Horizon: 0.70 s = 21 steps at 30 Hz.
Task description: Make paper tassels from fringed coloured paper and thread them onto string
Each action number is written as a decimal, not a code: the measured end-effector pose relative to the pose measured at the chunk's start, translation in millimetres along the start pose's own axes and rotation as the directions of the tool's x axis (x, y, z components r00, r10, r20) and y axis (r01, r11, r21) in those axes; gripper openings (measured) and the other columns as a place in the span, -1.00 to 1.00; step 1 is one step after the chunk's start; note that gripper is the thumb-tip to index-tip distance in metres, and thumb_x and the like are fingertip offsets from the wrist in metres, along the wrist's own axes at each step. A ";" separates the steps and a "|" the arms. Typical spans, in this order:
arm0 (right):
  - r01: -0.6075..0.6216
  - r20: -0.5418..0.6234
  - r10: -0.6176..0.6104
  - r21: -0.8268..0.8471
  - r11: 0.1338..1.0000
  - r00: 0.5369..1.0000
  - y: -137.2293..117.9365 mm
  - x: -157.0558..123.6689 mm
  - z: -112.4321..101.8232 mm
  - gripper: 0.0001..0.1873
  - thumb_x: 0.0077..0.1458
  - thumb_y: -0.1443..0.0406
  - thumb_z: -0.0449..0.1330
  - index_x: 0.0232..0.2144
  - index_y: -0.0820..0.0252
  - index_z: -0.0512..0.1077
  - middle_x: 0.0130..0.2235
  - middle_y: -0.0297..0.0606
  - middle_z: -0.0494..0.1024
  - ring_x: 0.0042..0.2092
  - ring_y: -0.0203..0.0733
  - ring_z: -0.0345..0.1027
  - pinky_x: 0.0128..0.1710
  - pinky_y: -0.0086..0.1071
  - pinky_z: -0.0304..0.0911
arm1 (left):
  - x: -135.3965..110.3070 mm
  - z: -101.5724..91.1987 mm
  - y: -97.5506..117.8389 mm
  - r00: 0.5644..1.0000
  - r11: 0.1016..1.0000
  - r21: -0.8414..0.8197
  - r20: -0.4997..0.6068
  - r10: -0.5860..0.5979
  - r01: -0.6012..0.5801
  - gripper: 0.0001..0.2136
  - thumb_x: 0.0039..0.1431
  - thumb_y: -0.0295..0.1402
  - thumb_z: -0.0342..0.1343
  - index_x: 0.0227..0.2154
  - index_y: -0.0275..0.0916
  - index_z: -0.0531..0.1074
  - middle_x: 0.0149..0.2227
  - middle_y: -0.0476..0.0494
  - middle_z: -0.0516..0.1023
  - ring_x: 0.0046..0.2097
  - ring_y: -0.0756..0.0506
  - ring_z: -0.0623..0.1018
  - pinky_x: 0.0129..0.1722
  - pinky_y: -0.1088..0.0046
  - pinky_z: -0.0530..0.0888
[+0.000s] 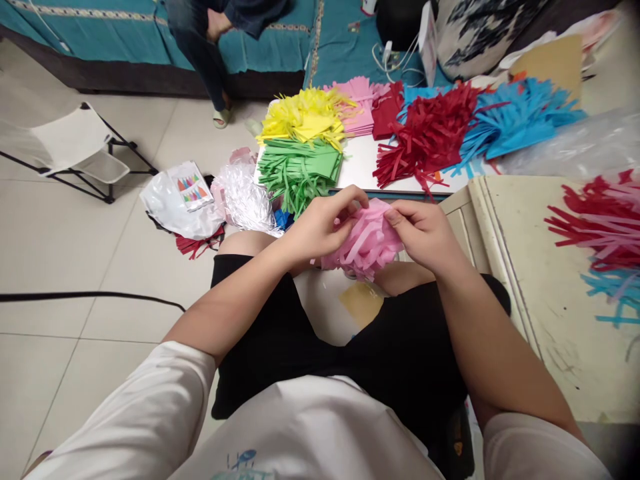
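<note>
Between my two hands, above my knees, hangs a pink tissue-paper tassel (367, 243) with its cut strips falling downward. My left hand (336, 223) is closed on the tassel's upper left edge, thumb toward the fingers. On the upper right edge, my right hand (423, 230) pinches the paper between thumb and fingers. Just beyond the hands lie green fringed paper (300, 167) and yellow fringed paper (305, 117) in piles. Farther right are a dark red fringed bundle (430, 133) and a blue fringed bundle (520, 120).
A cream cabinet top (550, 333) at right carries red, pink and blue strips. A white bag (183, 203) and silver foil fringe (247, 197) lie at left. A folding stool (75, 143) stands on the tiles. Another person's leg (200, 57) shows by the teal-covered sofa (115, 33).
</note>
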State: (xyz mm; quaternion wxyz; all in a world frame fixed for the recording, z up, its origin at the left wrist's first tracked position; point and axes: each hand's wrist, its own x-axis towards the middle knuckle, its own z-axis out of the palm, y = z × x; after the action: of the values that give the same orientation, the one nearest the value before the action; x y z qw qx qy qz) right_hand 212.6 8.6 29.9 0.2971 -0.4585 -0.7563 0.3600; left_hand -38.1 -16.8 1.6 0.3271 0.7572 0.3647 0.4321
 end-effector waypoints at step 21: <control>0.001 -0.296 -0.052 -0.172 0.985 0.954 27.6 10.3 -33.0 -0.44 0.45 -0.17 0.26 -0.42 0.06 0.34 -0.42 -0.25 0.36 -0.29 -0.07 0.27 -0.22 -0.15 0.15 | 6.8 2.8 -19.7 0.975 0.993 -0.110 -0.212 -0.065 0.042 -0.60 0.27 0.04 0.46 -0.34 -0.19 0.51 -0.08 -0.22 0.58 0.03 -0.22 0.62 0.14 0.18 0.56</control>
State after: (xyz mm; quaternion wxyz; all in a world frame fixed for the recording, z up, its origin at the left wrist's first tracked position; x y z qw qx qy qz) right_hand 247.4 35.7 27.2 0.3729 -0.5212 -0.7365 0.2163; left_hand -38.5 -1.4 -12.7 0.3364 0.6775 0.3952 0.5212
